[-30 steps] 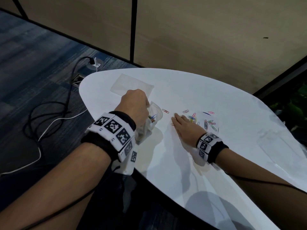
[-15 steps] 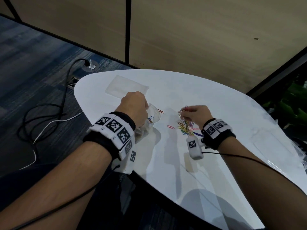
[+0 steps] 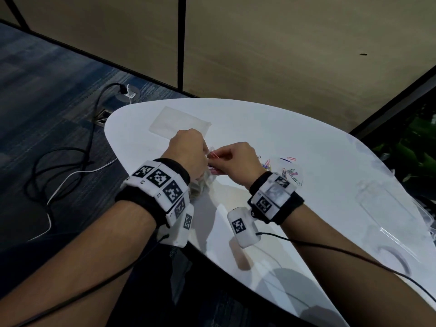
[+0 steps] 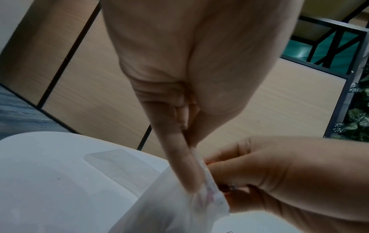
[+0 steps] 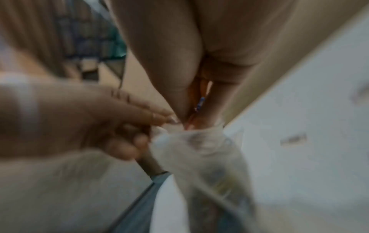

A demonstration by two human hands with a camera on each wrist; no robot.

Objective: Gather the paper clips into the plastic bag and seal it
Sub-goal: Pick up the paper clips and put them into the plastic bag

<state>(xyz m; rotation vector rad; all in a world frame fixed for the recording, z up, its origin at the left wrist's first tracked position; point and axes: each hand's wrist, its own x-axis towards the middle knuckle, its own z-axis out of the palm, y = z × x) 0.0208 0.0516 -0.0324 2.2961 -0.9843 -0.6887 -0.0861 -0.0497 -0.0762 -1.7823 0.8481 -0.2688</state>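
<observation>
The left hand (image 3: 186, 152) pinches the top edge of the plastic bag (image 4: 179, 209) between thumb and fingers, holding its mouth up above the near left part of the white bench (image 3: 295, 128). The bag hangs crumpled below that hand, and a few coloured shapes show faintly through its film in the left wrist view. The right hand (image 3: 238, 161) sits just beside the left one, its fingers curled round a small bunch of paper clips (image 3: 215, 155) whose pink and red ends poke out toward the bag's mouth. In the right wrist view, which is blurred, a blue clip and some reddish ones sit between the fingers of the right hand right at the bag's opening. Whether any of those clips are already inside the mouth cannot be told.

More loose paper clips (image 3: 289, 172) lie scattered on the bench to the right of the right hand, near its wrist. A flat, clear bag (image 3: 179, 121) lies on the far left part of the bench, beyond the left hand. A clear tray (image 3: 387, 208) lies at the right edge. Both wrists carry bands with black-and-white markers. Cables (image 3: 70, 161) trail over the carpet at the left.
</observation>
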